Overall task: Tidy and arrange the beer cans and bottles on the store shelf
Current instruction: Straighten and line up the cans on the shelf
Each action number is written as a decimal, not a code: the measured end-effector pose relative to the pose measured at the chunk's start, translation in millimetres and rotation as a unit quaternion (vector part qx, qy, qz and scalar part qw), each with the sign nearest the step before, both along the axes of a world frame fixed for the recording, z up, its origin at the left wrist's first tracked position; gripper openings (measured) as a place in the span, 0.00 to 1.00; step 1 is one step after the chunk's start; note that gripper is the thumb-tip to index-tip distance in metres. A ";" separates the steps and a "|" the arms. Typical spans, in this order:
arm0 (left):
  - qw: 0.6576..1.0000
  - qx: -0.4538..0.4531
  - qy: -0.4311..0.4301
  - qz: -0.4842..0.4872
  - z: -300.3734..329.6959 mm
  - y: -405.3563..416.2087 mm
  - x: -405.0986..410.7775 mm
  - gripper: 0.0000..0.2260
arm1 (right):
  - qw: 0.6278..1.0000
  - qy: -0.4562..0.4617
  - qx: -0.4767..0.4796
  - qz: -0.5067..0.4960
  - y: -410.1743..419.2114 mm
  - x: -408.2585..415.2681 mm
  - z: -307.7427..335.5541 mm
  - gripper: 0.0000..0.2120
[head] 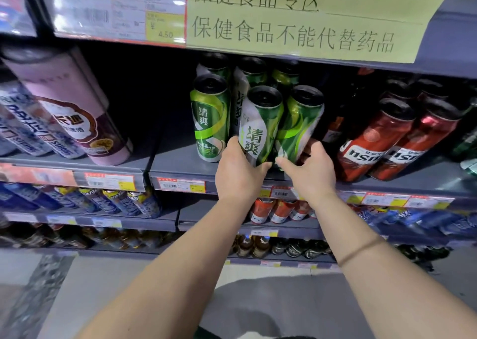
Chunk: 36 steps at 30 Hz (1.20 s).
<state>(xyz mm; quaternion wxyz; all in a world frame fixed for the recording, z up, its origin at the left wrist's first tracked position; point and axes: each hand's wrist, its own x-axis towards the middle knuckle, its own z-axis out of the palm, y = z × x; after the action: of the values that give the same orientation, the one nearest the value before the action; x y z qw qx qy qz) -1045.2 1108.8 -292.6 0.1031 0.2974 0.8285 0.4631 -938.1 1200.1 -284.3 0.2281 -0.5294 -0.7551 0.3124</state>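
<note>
Left hand (238, 173) grips the base of a front green beer can (260, 127); right hand (307, 169) wraps the neighbouring green can (296, 127), both at the shelf edge (180, 173). Green group looks uneven; one can (210, 116) stands apart. Red cans (374, 142) seem aligned. Judged partway.

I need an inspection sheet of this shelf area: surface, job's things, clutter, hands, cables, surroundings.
Surface: grey shelf, price tags along its front edge.
Job's things: green cans clustered mid-shelf; red cans to their right; purple can and blue-white cans on the left.
Clutter: nothing seen.
Hands: left hand grips the front green can near its base; right hand grips the green can beside it.
Cables: nothing seen.
Surroundings: yellow paper sign above; lower shelves with more cans and bottles; pale floor.
</note>
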 end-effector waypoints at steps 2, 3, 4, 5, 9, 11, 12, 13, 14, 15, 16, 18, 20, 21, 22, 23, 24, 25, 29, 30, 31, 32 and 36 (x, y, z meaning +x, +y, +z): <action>1.000 0.007 0.014 -0.015 -1.7 -5.0 0.5 0.22 | 1.000 0.001 -0.005 0.010 2.2 -0.2 -0.3 0.22; 1.000 0.007 0.020 -0.018 -2.3 -7.0 1.0 0.21 | 1.000 0.000 -0.005 0.014 3.2 -0.1 0.9 0.22; 1.000 0.003 0.024 -0.015 -2.8 -8.5 1.4 0.19 | 1.000 -0.002 -0.007 0.019 4.4 0.0 2.2 0.23; 1.000 -0.003 0.027 -0.007 -3.1 -9.4 2.1 0.18 | 1.000 -0.003 -0.009 0.024 5.3 -0.1 4.3 0.23; 0.998 -0.007 0.039 0.042 -4.8 -10.1 8.1 0.16 | 0.999 -0.004 -0.024 0.041 8.7 -1.1 10.1 0.22; 0.997 -0.006 0.042 0.059 -6.8 -10.0 9.7 0.18 | 0.998 0.002 -0.039 0.046 10.1 -1.6 9.8 0.23; 0.997 -0.005 0.044 0.062 -8.1 -10.0 9.4 0.19 | 0.998 0.003 -0.049 0.047 10.7 -1.9 9.1 0.24; 0.997 -0.004 0.050 0.062 -9.6 -10.0 8.9 0.21 | 0.997 0.000 -0.058 0.047 11.4 -2.3 8.7 0.26; 0.996 -0.008 0.062 0.058 -11.4 -10.2 8.5 0.24 | 0.997 -0.003 -0.064 0.048 12.5 -3.0 7.8 0.26; 0.995 -0.017 0.078 0.052 -13.8 -10.4 8.1 0.28 | 0.997 -0.002 -0.068 0.049 13.1 -3.8 7.0 0.25; 0.994 -0.028 0.094 0.048 -16.1 -11.2 8.1 0.30 | 0.996 0.000 -0.070 0.050 13.7 -4.6 5.9 0.23; 0.990 -0.041 0.126 0.044 -18.3 -13.9 9.8 0.27 | 0.996 0.002 -0.069 0.049 14.5 -5.5 4.3 0.23; 0.989 -0.039 0.139 0.042 -17.5 -16.1 12.0 0.21 | 0.996 0.003 -0.071 0.044 15.0 -5.8 4.2 0.25; 0.989 -0.028 0.139 0.041 -16.7 -16.7 12.6 0.20 | 0.996 0.003 -0.075 0.043 15.2 -5.9 4.8 0.25; 0.990 -0.016 0.133 0.039 -15.6 -17.6 12.8 0.19 | 0.996 0.005 -0.080 0.042 15.6 -6.2 4.9 0.26; 0.992 -0.008 0.123 0.038 -14.0 -18.7 13.3 0.19 | 0.995 0.007 -0.085 0.042 16.0 -6.8 5.7 0.27; 0.993 -0.005 0.109 0.041 -12.6 -19.7 13.4 0.19 | 0.995 0.008 -0.090 0.042 16.6 -7.5 5.9 0.27; 0.995 -0.006 0.091 0.047 -11.6 -20.4 13.7 0.19 | 0.995 0.008 -0.092 0.043 16.8 -8.2 6.3 0.28; 0.993 -0.016 0.068 0.092 -13.5 -17.5 15.3 0.29 | 0.995 0.006 -0.094 0.044 15.1 -9.3 5.2 0.30; 0.991 -0.028 0.077 0.101 -15.2 -14.7 16.1 0.33 | 0.995 0.002 -0.092 0.044 14.1 -9.4 4.8 0.30; 0.989 -0.041 0.088 0.110 -16.2 -11.1 17.3 0.35 | 0.995 -0.004 -0.088 0.044 13.1 -9.4 4.9 0.29; 0.986 -0.056 0.099 0.119 -17.3 -7.0 18.3 0.36 | 0.996 -0.010 -0.085 0.041 12.6 -9.9 4.8 0.28; 0.981 -0.073 0.085 0.160 -16.5 6.7 21.3 0.32 | 0.997 -0.011 -0.077 0.015 13.5 -15.0 7.3 0.32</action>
<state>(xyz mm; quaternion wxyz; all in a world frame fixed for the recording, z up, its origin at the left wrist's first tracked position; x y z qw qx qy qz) -1023.9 1115.5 -309.0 -0.0215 0.1912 0.9025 0.3852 -953.1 1213.6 -277.0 0.1732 -0.5372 -0.7392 0.3673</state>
